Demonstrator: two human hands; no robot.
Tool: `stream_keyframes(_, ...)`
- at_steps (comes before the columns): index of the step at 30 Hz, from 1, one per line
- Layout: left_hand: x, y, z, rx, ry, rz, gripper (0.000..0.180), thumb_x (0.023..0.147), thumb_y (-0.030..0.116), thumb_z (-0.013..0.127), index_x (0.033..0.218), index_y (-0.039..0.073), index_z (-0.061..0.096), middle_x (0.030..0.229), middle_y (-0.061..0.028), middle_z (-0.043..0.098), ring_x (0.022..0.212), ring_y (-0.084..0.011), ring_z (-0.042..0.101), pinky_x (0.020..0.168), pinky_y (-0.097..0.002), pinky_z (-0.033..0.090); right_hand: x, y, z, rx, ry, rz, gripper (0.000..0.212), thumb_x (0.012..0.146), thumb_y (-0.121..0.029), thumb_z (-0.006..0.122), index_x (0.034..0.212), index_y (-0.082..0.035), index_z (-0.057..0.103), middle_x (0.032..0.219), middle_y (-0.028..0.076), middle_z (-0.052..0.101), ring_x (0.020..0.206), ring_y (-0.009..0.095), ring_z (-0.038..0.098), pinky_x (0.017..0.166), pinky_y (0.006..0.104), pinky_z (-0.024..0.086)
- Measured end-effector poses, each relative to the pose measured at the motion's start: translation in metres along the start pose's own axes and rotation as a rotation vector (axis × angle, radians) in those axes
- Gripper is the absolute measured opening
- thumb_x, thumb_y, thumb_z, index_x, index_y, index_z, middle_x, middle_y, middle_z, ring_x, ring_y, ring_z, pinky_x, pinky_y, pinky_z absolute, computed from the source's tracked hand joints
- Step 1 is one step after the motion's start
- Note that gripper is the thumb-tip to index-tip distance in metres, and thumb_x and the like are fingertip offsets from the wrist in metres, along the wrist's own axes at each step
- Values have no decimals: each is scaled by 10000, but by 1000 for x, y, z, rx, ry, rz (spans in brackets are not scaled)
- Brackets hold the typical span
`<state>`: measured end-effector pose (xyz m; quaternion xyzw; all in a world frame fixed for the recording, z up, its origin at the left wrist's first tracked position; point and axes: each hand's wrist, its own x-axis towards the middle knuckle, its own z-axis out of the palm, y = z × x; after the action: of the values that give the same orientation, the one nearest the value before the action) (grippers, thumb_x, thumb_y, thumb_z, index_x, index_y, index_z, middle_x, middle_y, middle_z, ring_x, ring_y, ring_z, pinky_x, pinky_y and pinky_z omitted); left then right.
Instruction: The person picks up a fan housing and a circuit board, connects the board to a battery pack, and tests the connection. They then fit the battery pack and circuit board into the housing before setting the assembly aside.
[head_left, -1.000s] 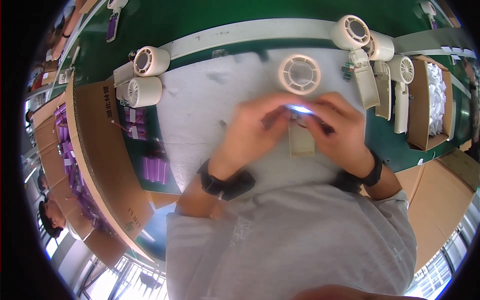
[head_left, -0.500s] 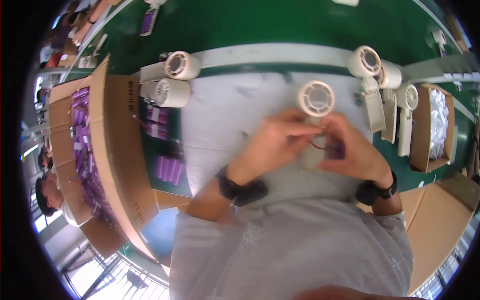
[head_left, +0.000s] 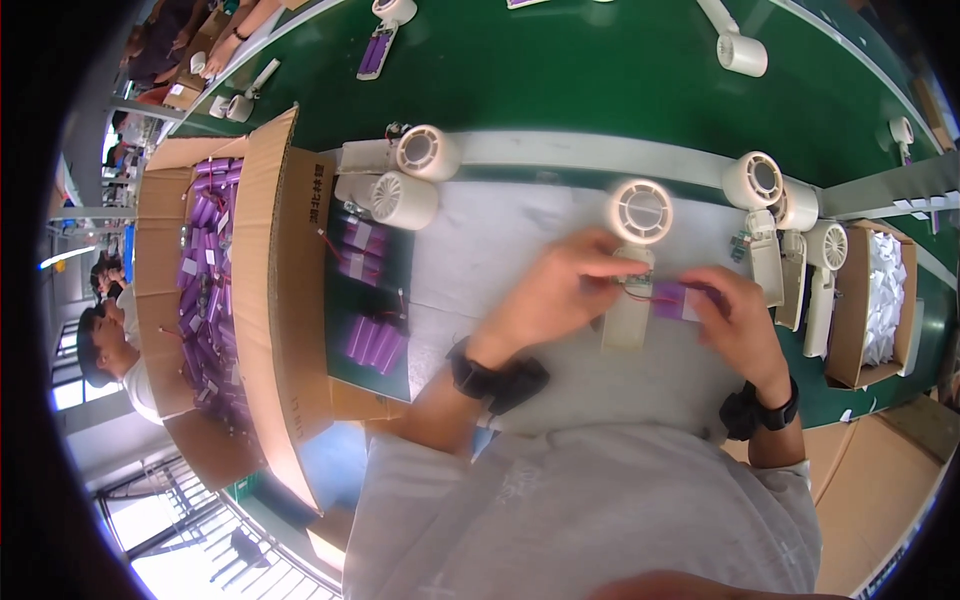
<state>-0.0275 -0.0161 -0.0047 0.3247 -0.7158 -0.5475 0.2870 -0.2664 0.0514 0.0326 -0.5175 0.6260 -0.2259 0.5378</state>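
the fan (head_left: 633,262) lies on the grey mat (head_left: 480,260), head away from the person, handle toward the body. left hand (head_left: 560,290) pinches closed at the handle's upper end. right hand (head_left: 735,325) grips a purple battery (head_left: 680,299) just right of the handle, red wire running between. left hand is nearer.

Cardboard box (head_left: 275,290) of purple battery cells (head_left: 205,270), finished white fans (head_left: 405,175) (lying sideways), green table (head_left: 600,80)
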Motion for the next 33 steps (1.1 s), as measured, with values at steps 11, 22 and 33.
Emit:
stream_keyframes(11,-5,-5,0,3,41,-80,427,731,-121,645,1081,107,736,1074,-86,644,926,-205,646,786,-301,533,-6,5,18,-585,308,-629,171,738,-15,746,887,6,665,968,127,670,808,303,646,716,386,541)
stream_keyframes(22,0,-12,15,-14,30,-13,375,769,-79,641,1082,108,732,1067,-83,644,886,-197,647,743,-280,531,-15,15,22,-809,346,-663,103,737,14,706,817,51,653,1029,175,680,832,301,642,725,381,552)
stream_keyframes(33,0,-14,16,6,44,7,376,767,-75,639,1083,108,731,1062,-78,645,873,-192,648,734,-283,530,-10,18,15,-750,324,-649,108,718,23,701,823,29,675,982,159,703,769,290,661,701,376,562)
